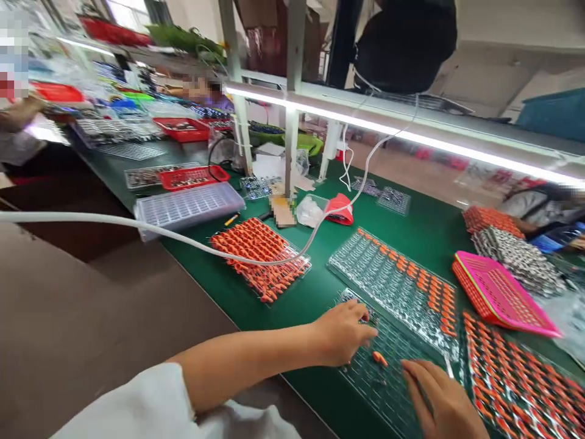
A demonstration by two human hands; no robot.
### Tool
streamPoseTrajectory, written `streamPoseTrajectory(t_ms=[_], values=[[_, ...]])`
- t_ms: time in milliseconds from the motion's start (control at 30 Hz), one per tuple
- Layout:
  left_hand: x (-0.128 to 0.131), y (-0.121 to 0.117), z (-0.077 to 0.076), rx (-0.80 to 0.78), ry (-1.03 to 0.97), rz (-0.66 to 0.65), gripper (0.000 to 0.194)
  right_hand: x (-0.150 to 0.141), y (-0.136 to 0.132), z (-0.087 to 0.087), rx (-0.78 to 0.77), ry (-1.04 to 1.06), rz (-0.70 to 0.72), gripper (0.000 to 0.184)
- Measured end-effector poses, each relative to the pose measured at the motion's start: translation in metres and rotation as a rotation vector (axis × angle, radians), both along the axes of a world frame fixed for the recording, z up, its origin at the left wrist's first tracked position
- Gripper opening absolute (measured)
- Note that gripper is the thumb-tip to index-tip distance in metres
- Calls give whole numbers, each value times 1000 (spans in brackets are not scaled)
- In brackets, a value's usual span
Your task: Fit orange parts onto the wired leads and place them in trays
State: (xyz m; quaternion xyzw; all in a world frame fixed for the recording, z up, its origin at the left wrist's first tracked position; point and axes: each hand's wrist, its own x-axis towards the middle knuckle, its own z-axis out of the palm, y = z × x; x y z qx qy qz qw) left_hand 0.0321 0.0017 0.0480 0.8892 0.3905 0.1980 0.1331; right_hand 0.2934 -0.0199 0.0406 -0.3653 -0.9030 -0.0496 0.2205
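My left hand (345, 333) is bent over the far end of a clear compartment tray (388, 372), its fingers curled beside small shiny metallic parts (354, 297). Whatever those fingers grip is hidden. A single small orange piece (379, 358) lies on the tray between my hands. At the tray's right side my right hand (443, 396) has thumb and forefinger drawn close together; what is between them cannot be made out. A thin silvery sliver (448, 366) shows just behind that hand. Beyond, a larger clear tray (388, 274) is partly filled with orange pieces.
A tray of orange pieces (260, 259) lies to the left, another (521, 378) at right. Pink and red baskets (507, 292) stand at the far right. A white cable (237, 259) hangs across the view below a lamp bar (388, 125). Other people sit farther off.
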Motion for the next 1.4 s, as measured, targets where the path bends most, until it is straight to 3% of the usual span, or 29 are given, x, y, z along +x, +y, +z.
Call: streamPoseTrajectory(t_ms=[100, 167, 267, 333, 467, 567, 633, 700, 833, 1033, 1167, 1233, 1300, 1367, 1400], values=[[-65, -21, 18, -49, -199, 100, 26, -38, 42, 16, -106, -110, 52, 25], [-119, -20, 34, -91, -322, 246, 31, -79, 69, 30, -199, -151, 72, 28], [-195, 5, 58, -119, -452, 605, 29, -157, 109, 52, -347, -129, 93, 26], [-231, 26, 66, -94, -564, 727, 34, -220, 135, 61, -380, -106, 81, 27], [-251, 44, 58, -62, -769, 717, 37, -353, 180, 60, -344, -89, 34, 41], [-247, 29, 42, -96, -852, 698, 34, -430, 208, 48, -347, -120, -52, 58], [-250, 9, 35, -116, -887, 738, 34, -462, 223, 39, -352, -149, -141, 77], [-257, -11, 31, -125, -917, 801, 33, -480, 238, 31, -375, -188, -239, 75], [-277, -34, 29, -147, -989, 870, 27, -495, 265, 21, -446, -249, -388, 40], [-288, -30, 31, -169, -1092, 903, 29, -499, 283, 14, -513, -245, -477, 38], [-292, -24, 37, -159, -1036, 864, 25, -497, 278, 22, -524, -211, -475, 38], [-293, -19, 38, -176, -1020, 828, 26, -498, 272, 32, -519, -183, -448, 50], [-293, -12, 38, -221, -1052, 788, 32, -497, 264, 46, -511, -143, -407, 78], [-289, -4, 37, -256, -1153, 766, 42, -493, 253, 62, -500, -97, -355, 102], [-286, 1, 36, -265, -1217, 764, 47, -488, 245, 70, -492, -74, -325, 105]])
